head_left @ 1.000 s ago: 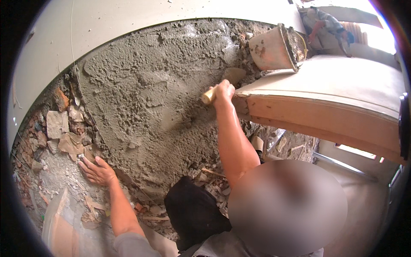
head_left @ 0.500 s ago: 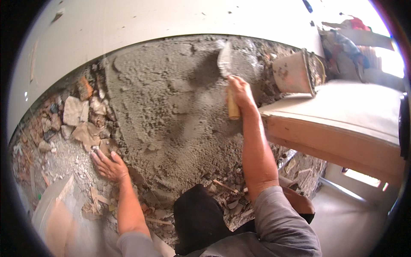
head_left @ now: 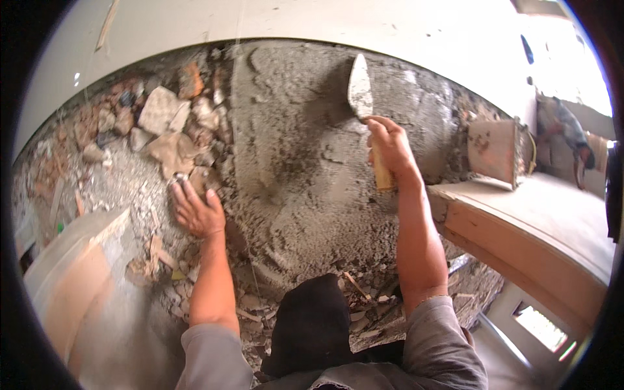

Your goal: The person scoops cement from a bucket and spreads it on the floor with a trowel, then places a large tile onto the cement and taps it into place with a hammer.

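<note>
My right hand (head_left: 392,148) is wrapped round the yellow handle of a trowel (head_left: 360,88). The trowel's pale, pointed blade is tilted over the far part of a grey bed of wet mortar (head_left: 299,175), casting a shadow to its left. At the left, my left hand (head_left: 199,209) rests with fingers spread on the rubble, fingertips by a flat brownish stone (head_left: 174,153). A thin string (head_left: 235,130) runs along the mortar's left edge, between it and the stones.
A mortar-smeared bucket (head_left: 492,151) lies tipped on a pale ledge (head_left: 546,208) at the right. A white wall (head_left: 292,19) bounds the far side. Broken stones (head_left: 159,110) and an orange brick piece (head_left: 191,80) lie at the left, with a board-like slab (head_left: 78,260) nearer me.
The view has swung left, so everything sits further right in it. My trowel blade has turned and shows more of its face. My left hand stays on the rubble.
</note>
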A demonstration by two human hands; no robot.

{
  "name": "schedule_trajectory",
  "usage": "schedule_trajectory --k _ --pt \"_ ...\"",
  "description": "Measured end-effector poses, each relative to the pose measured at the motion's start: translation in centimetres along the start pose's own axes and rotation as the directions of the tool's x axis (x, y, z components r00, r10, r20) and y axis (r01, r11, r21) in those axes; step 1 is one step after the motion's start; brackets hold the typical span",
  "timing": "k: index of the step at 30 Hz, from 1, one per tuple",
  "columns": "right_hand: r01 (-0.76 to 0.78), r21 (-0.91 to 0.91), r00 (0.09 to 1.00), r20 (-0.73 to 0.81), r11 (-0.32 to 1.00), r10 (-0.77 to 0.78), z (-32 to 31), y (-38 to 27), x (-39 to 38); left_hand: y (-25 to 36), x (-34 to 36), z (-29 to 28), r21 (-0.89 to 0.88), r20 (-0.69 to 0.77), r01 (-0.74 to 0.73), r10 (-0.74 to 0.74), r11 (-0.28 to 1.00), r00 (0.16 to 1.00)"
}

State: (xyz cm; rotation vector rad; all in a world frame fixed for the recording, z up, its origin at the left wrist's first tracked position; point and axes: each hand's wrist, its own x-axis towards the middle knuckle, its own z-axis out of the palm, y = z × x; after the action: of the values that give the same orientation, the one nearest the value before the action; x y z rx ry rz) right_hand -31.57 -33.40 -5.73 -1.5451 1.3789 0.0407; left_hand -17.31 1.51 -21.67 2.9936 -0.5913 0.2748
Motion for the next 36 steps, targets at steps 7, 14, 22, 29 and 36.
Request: schedule_trajectory --k 7,14,22,29,36 --pt "0.158 -0.369 0.936 0.35 0.916 -0.02 3.3 -2.3 -2.8 0.0 0.2 -0.3 -0.058 -0.015 -0.006 0.006 0.998 1.0" --pt "0.321 -0.519 0.898 0.434 0.792 -0.08 4.7 -9.4 4.3 -0.3 -0.2 0.3 -0.041 0.058 0.028 -0.025 0.999 0.998" --pt "0.85 -0.435 0.526 0.678 0.296 -0.514 3.3 0.7 -3.1 0.0 0.2 0.0 -0.064 -0.054 0.004 -0.007 0.998 0.999" --pt "0.514 -0.843 0.701 0.309 0.156 -0.643 -1.9 1.4 2.3 0.0 0.2 -0.1 -0.069 -0.046 -0.016 0.013 0.998 0.999" --pt "0.259 -0.478 0.93 0.357 0.839 -0.083 -2.3 -0.7 2.5 -0.1 0.0 0.1 -0.088 -0.043 -0.007 0.003 0.996 0.999"
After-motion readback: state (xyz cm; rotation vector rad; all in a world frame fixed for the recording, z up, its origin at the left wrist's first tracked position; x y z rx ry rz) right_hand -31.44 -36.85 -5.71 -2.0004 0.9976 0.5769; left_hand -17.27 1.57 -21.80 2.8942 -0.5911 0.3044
